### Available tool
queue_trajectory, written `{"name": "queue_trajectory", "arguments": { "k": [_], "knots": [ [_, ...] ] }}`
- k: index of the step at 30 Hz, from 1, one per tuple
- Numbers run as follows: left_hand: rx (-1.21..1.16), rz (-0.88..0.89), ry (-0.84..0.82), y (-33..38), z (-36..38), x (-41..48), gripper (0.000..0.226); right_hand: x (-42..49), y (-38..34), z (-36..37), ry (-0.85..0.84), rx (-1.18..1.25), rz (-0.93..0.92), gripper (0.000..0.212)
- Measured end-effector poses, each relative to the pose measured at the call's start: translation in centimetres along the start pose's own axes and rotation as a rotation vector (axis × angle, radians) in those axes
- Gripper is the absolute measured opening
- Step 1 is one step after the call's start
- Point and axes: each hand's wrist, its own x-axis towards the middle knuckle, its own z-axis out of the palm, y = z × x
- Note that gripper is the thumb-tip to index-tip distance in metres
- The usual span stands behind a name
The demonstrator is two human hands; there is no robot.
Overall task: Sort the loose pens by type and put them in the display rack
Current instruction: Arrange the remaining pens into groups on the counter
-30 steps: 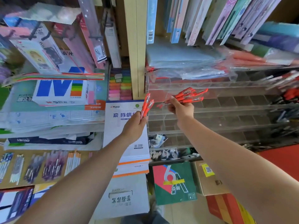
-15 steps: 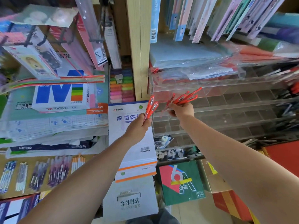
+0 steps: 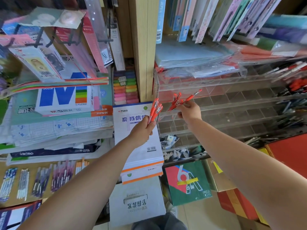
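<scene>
My left hand [image 3: 142, 132] grips a small bunch of red pens [image 3: 155, 110], tips pointing up, just left of the clear acrylic display rack [image 3: 232, 97]. My right hand [image 3: 189, 112] pinches several more red pens [image 3: 181, 100] that fan out against the rack's upper-left compartments. The rack has rows of small square cells; those near my hands look bare, while cells at the far right hold dark and red pens [image 3: 297, 83].
A wooden shelf post [image 3: 143, 47] stands left of the rack. Paper reams and a white paper stack [image 3: 137, 138] lie below my left hand. Packs of pens [image 3: 41, 178] lie at lower left, cardboard boxes [image 3: 187, 181] on the floor, notebooks [image 3: 216, 17] above.
My right hand has moved its pens closer to the rack's left cells, and the bunch has spread apart. My left hand has kept its pens in nearly the same place.
</scene>
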Motion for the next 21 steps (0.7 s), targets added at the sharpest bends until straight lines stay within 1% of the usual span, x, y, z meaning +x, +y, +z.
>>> {"name": "queue_trajectory", "arguments": {
  "k": [3,5,7,11,12,14,15,17,19,20,21],
  "knots": [
    [0.012,-0.024,-0.018,0.1,-0.1,-0.5,0.022,-0.7,-0.2,-0.5,-0.03,0.043,-0.012,0.027],
    [0.013,-0.032,-0.024,0.1,-0.2,-0.8,0.023,-1.0,-0.2,-0.7,-0.065,0.037,-0.024,0.028],
    [0.01,-0.023,-0.029,0.2,-0.4,-1.0,0.022,-1.2,-0.2,-0.8,-0.07,0.026,-0.018,0.028],
    [0.012,0.008,-0.024,0.1,-0.5,-1.1,0.014,-1.1,-0.3,-1.0,-0.052,0.085,0.004,0.031],
    [0.015,0.011,-0.022,0.1,-0.5,-1.0,0.014,-1.1,-0.3,-1.1,-0.043,0.094,0.011,0.03],
    [0.014,0.014,-0.016,0.2,-0.5,-1.0,0.014,-1.4,-0.4,-1.1,-0.046,0.072,0.015,0.018],
    [0.013,0.012,-0.018,0.2,-0.5,-1.0,0.014,-1.9,-0.5,-1.2,-0.073,0.054,0.009,0.012],
    [0.009,0.006,-0.045,0.4,-0.3,-1.0,0.017,-2.8,-0.7,-1.1,-0.205,0.067,-0.019,0.017],
    [0.0,0.007,-0.081,0.7,0.0,-0.9,0.015,-3.7,-1.1,-1.0,-0.436,0.174,-0.003,0.033],
    [0.002,0.013,-0.099,0.9,0.2,-0.8,0.012,-3.9,-1.1,-0.8,-0.548,0.229,0.022,0.038],
    [0.011,0.023,-0.121,1.1,0.5,-0.7,0.009,-4.1,-1.2,-0.7,-0.629,0.267,0.047,0.036]
  ]
}}
